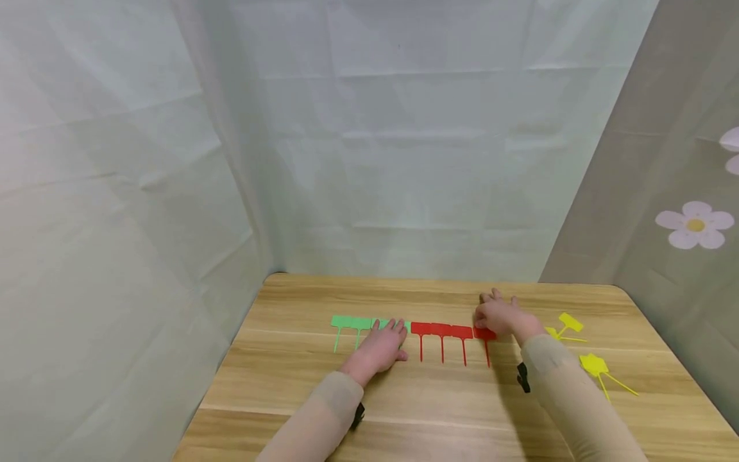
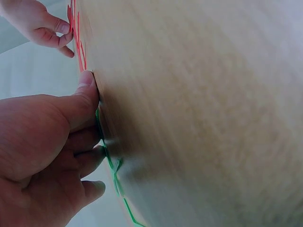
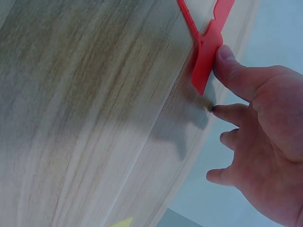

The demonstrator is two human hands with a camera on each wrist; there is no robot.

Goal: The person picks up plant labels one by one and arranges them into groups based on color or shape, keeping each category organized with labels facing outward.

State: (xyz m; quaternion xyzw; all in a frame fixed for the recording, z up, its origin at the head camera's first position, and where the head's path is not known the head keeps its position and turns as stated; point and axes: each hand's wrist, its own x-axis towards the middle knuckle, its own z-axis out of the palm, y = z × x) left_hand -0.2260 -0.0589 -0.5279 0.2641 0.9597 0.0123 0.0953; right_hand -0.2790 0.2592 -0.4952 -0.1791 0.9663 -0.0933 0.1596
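My left hand (image 1: 381,346) rests on the row of green T-shaped plant labels (image 1: 342,321), its fingers extended over the row's right end and partly hiding it. Against that end begins a line of three red plant labels (image 1: 441,330), stems toward me. A fourth red label (image 1: 486,336) lies a small gap to their right, under my right hand (image 1: 501,316). In the right wrist view the thumb (image 3: 226,56) touches this red label's head (image 3: 206,61), while the other fingers are spread apart from it. The left wrist view shows the left fingertips down at the green labels (image 2: 116,171).
Two small groups of yellow plant labels lie on the right side, one farther back (image 1: 570,322) and one nearer (image 1: 594,364). The wooden table (image 1: 427,410) meets pale hanging cloth (image 1: 404,160) at its back and sides. A flower-printed sheet (image 1: 641,192) hangs at the right.
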